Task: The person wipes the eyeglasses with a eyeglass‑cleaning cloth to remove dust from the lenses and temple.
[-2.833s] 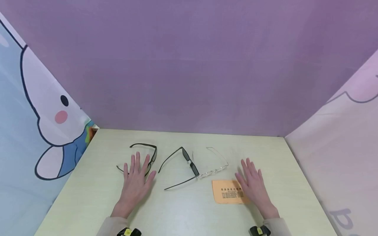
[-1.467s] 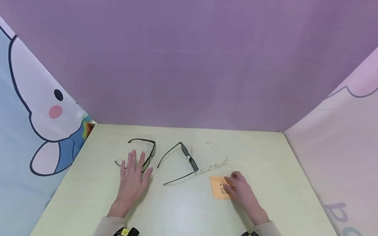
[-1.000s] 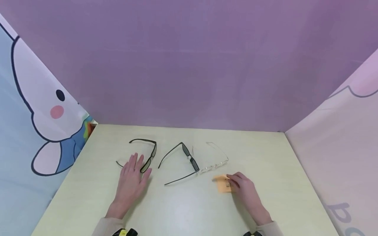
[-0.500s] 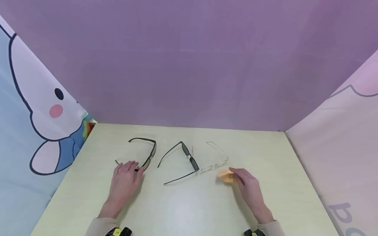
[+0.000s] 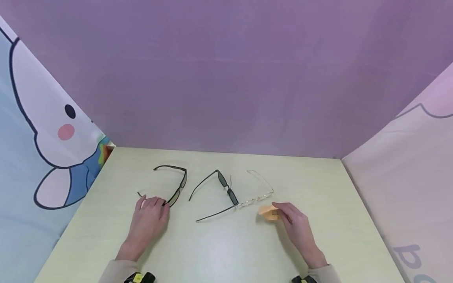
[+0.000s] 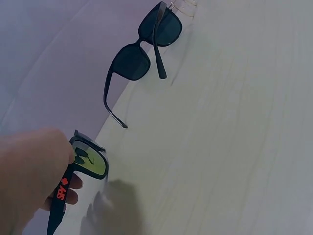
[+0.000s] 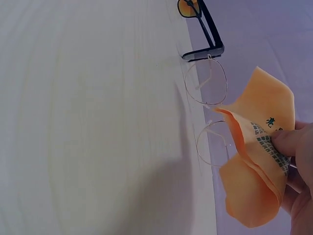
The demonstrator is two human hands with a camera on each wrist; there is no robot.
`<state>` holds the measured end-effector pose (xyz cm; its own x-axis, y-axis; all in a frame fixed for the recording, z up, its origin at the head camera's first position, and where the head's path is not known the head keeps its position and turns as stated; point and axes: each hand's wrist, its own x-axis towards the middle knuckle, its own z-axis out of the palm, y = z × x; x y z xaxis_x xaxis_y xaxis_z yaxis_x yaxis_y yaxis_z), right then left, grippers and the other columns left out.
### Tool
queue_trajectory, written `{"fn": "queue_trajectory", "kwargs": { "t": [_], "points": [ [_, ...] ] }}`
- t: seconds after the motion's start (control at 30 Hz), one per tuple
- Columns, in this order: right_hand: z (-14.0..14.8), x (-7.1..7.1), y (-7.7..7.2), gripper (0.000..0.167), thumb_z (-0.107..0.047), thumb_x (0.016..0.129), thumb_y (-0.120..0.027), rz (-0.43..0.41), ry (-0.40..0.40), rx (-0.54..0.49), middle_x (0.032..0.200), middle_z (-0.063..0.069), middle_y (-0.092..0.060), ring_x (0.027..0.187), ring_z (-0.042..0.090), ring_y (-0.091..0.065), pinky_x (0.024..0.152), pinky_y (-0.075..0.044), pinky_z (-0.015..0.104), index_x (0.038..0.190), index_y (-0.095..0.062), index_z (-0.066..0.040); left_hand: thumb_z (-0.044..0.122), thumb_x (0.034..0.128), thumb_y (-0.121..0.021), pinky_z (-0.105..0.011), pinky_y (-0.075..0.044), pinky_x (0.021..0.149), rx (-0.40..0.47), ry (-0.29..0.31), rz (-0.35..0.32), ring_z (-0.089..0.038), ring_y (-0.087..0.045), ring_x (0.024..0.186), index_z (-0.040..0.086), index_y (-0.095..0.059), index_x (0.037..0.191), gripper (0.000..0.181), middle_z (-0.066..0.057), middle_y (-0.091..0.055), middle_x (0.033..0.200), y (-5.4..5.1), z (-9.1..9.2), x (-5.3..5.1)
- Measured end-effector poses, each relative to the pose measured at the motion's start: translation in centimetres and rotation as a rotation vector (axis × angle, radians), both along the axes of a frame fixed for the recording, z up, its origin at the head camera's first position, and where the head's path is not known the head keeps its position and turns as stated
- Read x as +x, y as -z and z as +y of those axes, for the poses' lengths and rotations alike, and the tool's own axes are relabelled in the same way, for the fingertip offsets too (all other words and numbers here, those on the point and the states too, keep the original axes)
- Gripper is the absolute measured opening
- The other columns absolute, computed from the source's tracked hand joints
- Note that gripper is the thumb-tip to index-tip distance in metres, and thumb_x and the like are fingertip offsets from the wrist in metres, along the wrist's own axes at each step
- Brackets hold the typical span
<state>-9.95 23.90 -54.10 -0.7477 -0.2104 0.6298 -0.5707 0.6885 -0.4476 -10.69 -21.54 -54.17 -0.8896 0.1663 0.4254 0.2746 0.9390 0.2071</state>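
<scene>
At the left of the table, my left hand point(image 5: 148, 218) grips the near temple of black-framed glasses with yellowish-green lenses point(image 6: 93, 162). Red lettering shows on that temple in the left wrist view. My right hand point(image 5: 297, 226) pinches an orange lens cloth point(image 7: 259, 142) with dark printing, bunched and lifted a little off the table. Between the hands lie black sunglasses point(image 5: 232, 196) with their temples spread. Touching them on the right are thin clear-lensed glasses with a fine metal frame point(image 5: 255, 199), just beyond the cloth.
The pale wood-grain table point(image 5: 219, 251) ends at a purple backdrop point(image 5: 226, 78). A cartoon-printed cloth point(image 5: 70, 157) hangs on the left side, and a pink and white one point(image 5: 417, 177) on the right.
My right hand, flat before, has picked up the cloth and bunched it. My left hand has drawn back a little and curled its fingers onto the black-framed glasses' temple.
</scene>
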Motion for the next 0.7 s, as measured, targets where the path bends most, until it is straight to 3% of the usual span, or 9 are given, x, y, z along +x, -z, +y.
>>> {"fn": "queue_trajectory", "kwargs": {
  "t": [0.37, 0.7],
  "points": [
    [-0.1, 0.0, 0.4, 0.046, 0.023, 0.075, -0.077, -0.018, -0.03, 0.002, 0.1, 0.003, -0.075, 0.088, 0.022, -0.073, 0.084, -0.053, 0.009, 0.11, -0.076, -0.005, 0.013, 0.0881, -0.066, -0.061, -0.044, 0.104, -0.048, 0.028, 0.058, -0.036, -0.071, 0.084, 0.002, -0.072, 0.083, 0.013, -0.015, -0.074, 0.083, 0.5, 0.0, -0.8],
    [-0.3, 0.1, 0.7, 0.049, 0.024, 0.072, -0.079, 0.006, -0.034, 0.015, 0.1, 0.002, -0.075, 0.087, 0.021, -0.073, 0.083, -0.054, 0.01, 0.111, -0.076, -0.006, 0.012, 0.0861, -0.069, -0.054, -0.053, 0.081, -0.044, 0.019, 0.069, -0.038, -0.07, 0.08, 0.0, -0.072, 0.083, 0.013, -0.016, -0.073, 0.084, 0.8, 0.6, -1.5]
  ]
}}
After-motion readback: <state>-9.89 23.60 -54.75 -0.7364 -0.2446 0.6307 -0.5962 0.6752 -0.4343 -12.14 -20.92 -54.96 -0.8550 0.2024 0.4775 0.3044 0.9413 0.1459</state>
